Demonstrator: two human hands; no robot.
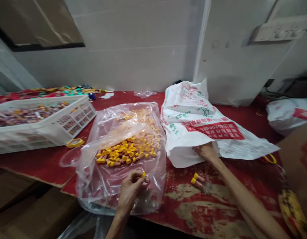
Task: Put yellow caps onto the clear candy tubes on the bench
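My left hand (132,186) is closed on a small yellow-capped piece (144,174), its cap showing at the fingertips. Beneath that hand lies a clear plastic bag (93,186), with a heap of yellow-capped pinkish pieces (130,149) inside. My right hand (205,151) reaches into the mouth of a white printed sack (183,146); its fingertips are mostly hidden there, so what they hold cannot be made out. On the table below the sack lie a few loose yellow-capped pieces (197,181), with something clear beside them.
The table (178,205) has a worn red top. At left stands a white slatted basket (51,132) of wrapped pieces, with a yellow object (75,142) beside it. Colourful pieces (68,90) lie along the wall. Another white sack (290,114) and a brown carton (298,159) are at right.
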